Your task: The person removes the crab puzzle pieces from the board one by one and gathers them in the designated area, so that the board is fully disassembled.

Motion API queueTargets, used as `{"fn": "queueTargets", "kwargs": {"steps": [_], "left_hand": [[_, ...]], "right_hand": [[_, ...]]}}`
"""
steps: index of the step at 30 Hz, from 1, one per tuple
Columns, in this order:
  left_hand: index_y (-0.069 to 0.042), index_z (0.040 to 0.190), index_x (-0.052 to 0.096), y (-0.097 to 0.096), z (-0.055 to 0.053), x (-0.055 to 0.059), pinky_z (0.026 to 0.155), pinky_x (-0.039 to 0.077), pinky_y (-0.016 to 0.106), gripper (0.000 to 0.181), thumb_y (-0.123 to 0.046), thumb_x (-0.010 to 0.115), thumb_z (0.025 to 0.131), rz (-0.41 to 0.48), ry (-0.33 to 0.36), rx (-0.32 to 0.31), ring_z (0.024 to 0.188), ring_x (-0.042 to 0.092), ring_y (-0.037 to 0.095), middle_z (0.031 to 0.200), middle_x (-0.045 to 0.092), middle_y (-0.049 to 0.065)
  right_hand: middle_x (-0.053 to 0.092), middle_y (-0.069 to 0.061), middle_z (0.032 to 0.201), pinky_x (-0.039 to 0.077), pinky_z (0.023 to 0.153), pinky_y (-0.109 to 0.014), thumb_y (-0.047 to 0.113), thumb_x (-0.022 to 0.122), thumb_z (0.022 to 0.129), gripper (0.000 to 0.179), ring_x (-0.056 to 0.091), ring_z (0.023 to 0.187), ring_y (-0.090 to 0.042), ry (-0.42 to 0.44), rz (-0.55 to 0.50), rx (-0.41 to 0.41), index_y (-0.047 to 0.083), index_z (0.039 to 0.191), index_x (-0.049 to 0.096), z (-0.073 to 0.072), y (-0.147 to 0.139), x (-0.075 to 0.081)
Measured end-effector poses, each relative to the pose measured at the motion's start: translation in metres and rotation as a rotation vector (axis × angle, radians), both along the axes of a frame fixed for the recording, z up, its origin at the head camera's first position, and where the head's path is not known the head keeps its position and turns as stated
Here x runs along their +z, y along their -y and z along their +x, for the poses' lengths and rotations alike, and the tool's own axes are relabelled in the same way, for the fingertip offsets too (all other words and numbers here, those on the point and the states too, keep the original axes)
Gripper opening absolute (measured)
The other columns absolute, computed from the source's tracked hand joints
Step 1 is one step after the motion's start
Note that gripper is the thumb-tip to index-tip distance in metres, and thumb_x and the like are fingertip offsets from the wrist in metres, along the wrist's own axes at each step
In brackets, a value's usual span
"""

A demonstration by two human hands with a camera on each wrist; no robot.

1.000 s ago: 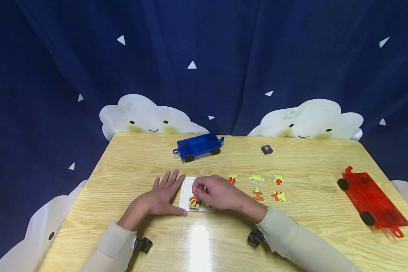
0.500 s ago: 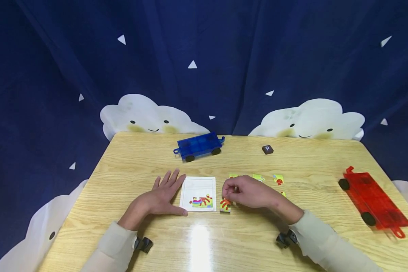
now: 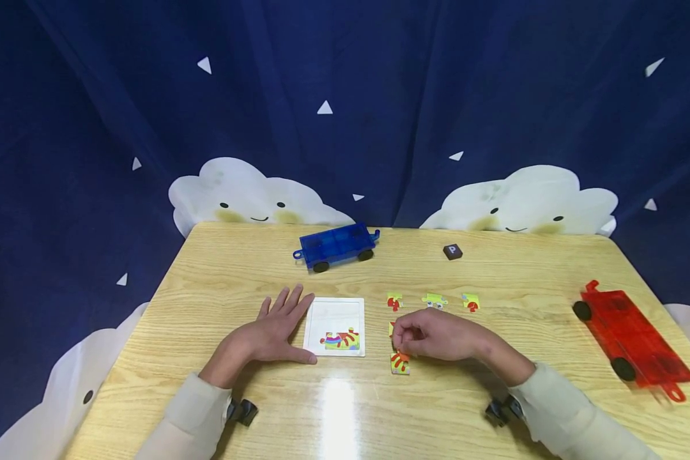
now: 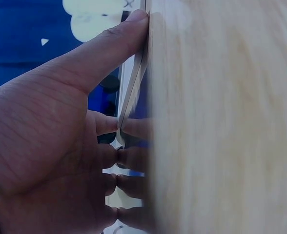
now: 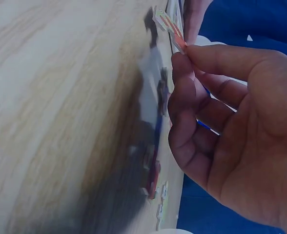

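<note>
Between right thumb and index finger, my right hand (image 3: 439,335) pinches a yellow-green jigsaw piece (image 3: 400,365) with red stripes. In the right wrist view this jigsaw piece (image 5: 168,23) is tilted and raised off the table. My left hand (image 3: 267,337) lies flat with fingers spread, its thumb and index fingertip at the left edge of a white puzzle tray (image 3: 332,314). Joined pieces (image 3: 342,340) with a rainbow and red stripes sit in the tray's lower part. Loose pieces (image 3: 434,300) lie right of the tray; my right hand partly hides at least one.
A blue toy wagon base (image 3: 338,246) stands behind the tray. Near the back edge lies a small black block (image 3: 452,252) marked P. A red toy wagon base (image 3: 635,338) is at the far right. Behind the wooden table (image 3: 236,255) hangs a dark blue curtain (image 3: 345,96).
My right hand has moved right, from over the tray to the loose pieces, carrying the striped jigsaw piece out with it. My left hand has stayed in place.
</note>
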State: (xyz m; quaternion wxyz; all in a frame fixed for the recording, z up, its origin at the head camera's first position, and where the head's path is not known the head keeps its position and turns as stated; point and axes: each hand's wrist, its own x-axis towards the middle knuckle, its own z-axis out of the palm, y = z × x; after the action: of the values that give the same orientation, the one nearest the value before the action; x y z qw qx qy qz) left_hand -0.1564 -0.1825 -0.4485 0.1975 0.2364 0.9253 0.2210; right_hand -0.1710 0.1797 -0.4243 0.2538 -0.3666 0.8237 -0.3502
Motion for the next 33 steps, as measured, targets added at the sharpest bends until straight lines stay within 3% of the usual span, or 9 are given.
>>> {"fn": "queueTargets", "kwargs": {"steps": [7, 20, 26, 33], "left_hand": [[-0.006, 0.165, 0.013, 0.000, 0.000, 0.001, 0.118, -0.003, 0.066, 0.118, -0.060, 0.078, 0.084, 0.000, 0.001, 0.002, 0.154, -0.005, 0.043, 0.170, -0.001, 0.021], [-0.005, 0.165, 0.013, -0.001, 0.000, 0.002, 0.118, -0.003, 0.066, 0.118, -0.059, 0.079, 0.084, 0.000, 0.003, 0.002, 0.154, -0.006, 0.043, 0.170, -0.001, 0.021], [-0.005, 0.165, 0.014, -0.001, 0.001, 0.002, 0.118, -0.002, 0.067, 0.117, -0.060, 0.078, 0.084, -0.004, -0.004, -0.001, 0.154, -0.004, 0.044, 0.170, 0.000, 0.022], [-0.005, 0.165, 0.015, 0.000, 0.000, 0.001, 0.117, -0.002, 0.067, 0.118, -0.061, 0.078, 0.083, -0.001, -0.005, 0.005, 0.154, -0.004, 0.044, 0.170, 0.000, 0.022]], "right_hand": [[0.057, 0.013, 0.077, 0.044, 0.066, -0.024, 0.007, 0.064, 0.100, 0.014, 0.051, 0.071, -0.004, -0.024, -0.012, 0.012, 0.018, 0.093, 0.070, 0.001, -0.002, -0.004], [0.061, 0.011, 0.077, 0.046, 0.064, -0.025, 0.009, 0.066, 0.100, 0.010, 0.053, 0.069, -0.007, -0.095, 0.004, -0.025, 0.018, 0.097, 0.071, -0.003, 0.003, 0.003], [0.063, 0.008, 0.078, 0.042, 0.059, -0.024, 0.002, 0.060, 0.098, 0.015, 0.050, 0.064, -0.005, -0.132, -0.022, -0.053, 0.011, 0.102, 0.071, -0.005, 0.024, 0.002], [0.059, 0.010, 0.078, 0.043, 0.063, -0.025, 0.006, 0.066, 0.095, 0.012, 0.050, 0.066, -0.005, -0.182, -0.007, -0.058, 0.010, 0.105, 0.070, -0.006, 0.062, -0.001]]}}
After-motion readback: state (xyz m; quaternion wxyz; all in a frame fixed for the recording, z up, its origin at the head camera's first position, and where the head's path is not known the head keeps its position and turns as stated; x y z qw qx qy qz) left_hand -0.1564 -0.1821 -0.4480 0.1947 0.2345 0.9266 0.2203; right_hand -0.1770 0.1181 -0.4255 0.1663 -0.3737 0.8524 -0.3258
